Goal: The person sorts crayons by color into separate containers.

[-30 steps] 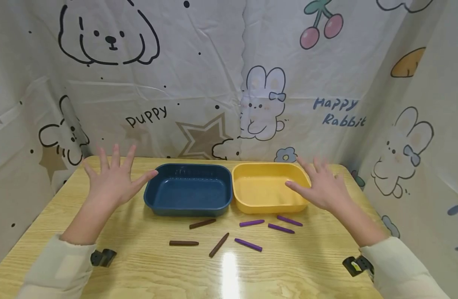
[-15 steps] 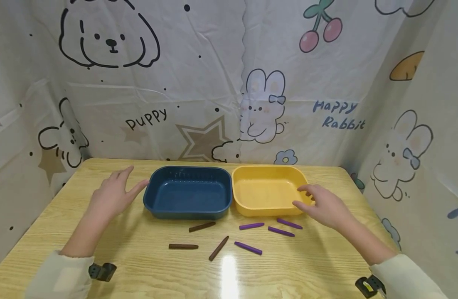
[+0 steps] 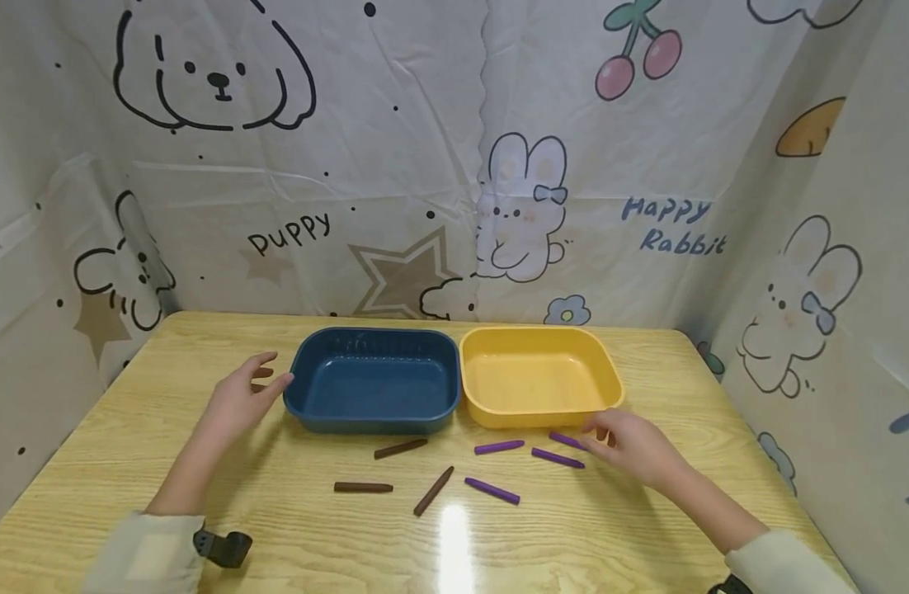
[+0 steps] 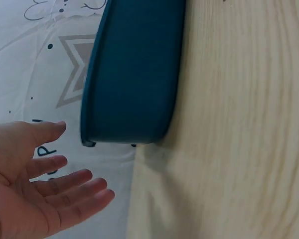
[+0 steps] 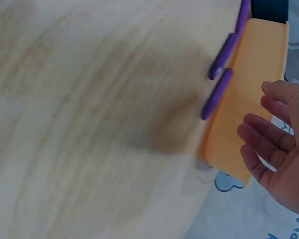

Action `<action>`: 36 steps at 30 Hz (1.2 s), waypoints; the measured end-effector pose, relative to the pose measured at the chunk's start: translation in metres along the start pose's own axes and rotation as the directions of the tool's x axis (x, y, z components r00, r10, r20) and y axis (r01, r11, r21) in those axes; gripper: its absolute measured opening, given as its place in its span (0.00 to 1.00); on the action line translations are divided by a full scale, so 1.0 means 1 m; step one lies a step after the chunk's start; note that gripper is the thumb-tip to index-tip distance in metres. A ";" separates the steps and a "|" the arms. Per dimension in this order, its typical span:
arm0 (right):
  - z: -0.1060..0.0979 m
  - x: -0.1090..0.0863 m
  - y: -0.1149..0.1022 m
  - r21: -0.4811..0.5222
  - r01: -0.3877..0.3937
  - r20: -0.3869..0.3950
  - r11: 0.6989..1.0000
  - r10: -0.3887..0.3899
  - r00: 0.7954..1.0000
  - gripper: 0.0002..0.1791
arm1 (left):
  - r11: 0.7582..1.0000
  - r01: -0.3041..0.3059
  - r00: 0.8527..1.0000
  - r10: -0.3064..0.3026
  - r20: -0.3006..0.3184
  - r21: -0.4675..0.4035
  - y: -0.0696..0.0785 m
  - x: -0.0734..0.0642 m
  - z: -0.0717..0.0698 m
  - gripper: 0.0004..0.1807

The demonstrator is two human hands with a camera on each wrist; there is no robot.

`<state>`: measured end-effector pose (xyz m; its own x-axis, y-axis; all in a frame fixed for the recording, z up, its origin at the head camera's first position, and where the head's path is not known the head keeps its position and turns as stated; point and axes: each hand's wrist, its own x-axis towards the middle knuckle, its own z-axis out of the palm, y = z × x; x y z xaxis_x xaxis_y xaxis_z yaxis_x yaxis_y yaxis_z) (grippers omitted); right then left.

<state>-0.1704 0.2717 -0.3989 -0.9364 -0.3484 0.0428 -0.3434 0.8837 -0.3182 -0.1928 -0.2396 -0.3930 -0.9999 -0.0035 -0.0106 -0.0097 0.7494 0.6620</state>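
My left hand (image 3: 239, 400) hovers beside the left end of the dark blue tray (image 3: 373, 425). In the left wrist view its thumb and fingers (image 4: 74, 181) are spread apart and hold nothing. My right hand (image 3: 636, 445) is over the right end of a purple crayon (image 3: 566, 440), in front of the yellow tray (image 3: 532, 419). Its fingers are bent, and the right wrist view shows a gap between thumb and fingers. More purple crayons lie close by: one (image 3: 557, 458) just in front, another (image 3: 499, 447) to the left, and a third (image 3: 492, 491) nearer me.
Three brown crayons lie in front of the blue tray: one (image 3: 401, 449) near its wall, one (image 3: 363, 487) further left, one (image 3: 434, 492) slanted. Both trays stand side by side on the wooden table (image 3: 306, 544). A printed cloth (image 3: 395, 165) hangs behind and at the sides.
Both hands have come down from a raised, spread pose. The left has moved right toward the blue tray, and the right has lowered toward the purple crayons. Trays and crayons have stayed put.
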 end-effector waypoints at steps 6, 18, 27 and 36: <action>0.022 -0.001 0.007 -0.036 0.008 -0.026 0.999 -0.009 1.000 0.05 | 0.995 0.023 1.000 -0.023 0.007 -0.098 -0.008 0.002 0.010 0.35; 0.042 0.001 0.016 -0.114 0.053 -0.086 0.992 -0.063 0.994 0.05 | 0.970 0.042 0.999 -0.046 -0.011 -0.238 -0.014 0.000 0.025 0.32; 0.039 -0.001 0.010 -0.094 0.033 -0.106 0.995 -0.043 0.993 0.06 | 0.961 0.042 0.998 -0.055 -0.040 -0.273 -0.014 0.001 0.027 0.28; 0.025 -0.007 -0.002 -0.073 0.042 -0.098 0.996 -0.049 0.994 0.06 | 0.945 0.065 0.997 -0.073 -0.014 -0.321 -0.010 0.001 0.028 0.27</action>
<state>-0.1613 0.2645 -0.4222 -0.9209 -0.3593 0.1512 -0.3872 0.8885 -0.2465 -0.1937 -0.2288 -0.4211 -0.9965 -0.0677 -0.0485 -0.0758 0.4958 0.8651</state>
